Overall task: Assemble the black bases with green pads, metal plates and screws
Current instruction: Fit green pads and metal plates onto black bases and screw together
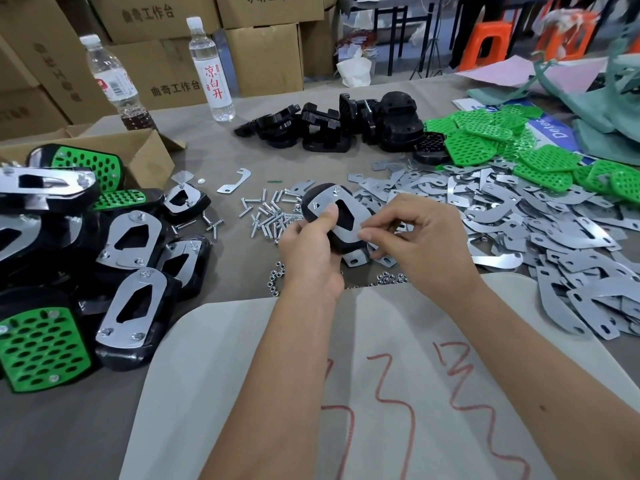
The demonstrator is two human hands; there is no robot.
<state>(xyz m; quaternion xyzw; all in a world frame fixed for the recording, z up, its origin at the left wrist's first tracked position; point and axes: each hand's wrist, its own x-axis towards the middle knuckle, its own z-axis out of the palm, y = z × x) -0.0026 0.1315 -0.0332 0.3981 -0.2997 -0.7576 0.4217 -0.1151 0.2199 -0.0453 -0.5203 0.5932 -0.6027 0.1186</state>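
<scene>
Grey cloth covered the table [214, 157], and the heap of metal plates [540, 230] lay so close on the right that a careless elbow could have swept some off. Just above it, the left hand [311, 251] gripped the black base [329, 223], thumb pressing its metal plate [334, 216] down. The right hand [415, 237] pinched that plate's lower edge; a slackened thumb might have let it slide off the screw [335, 192], I reckoned.
</scene>
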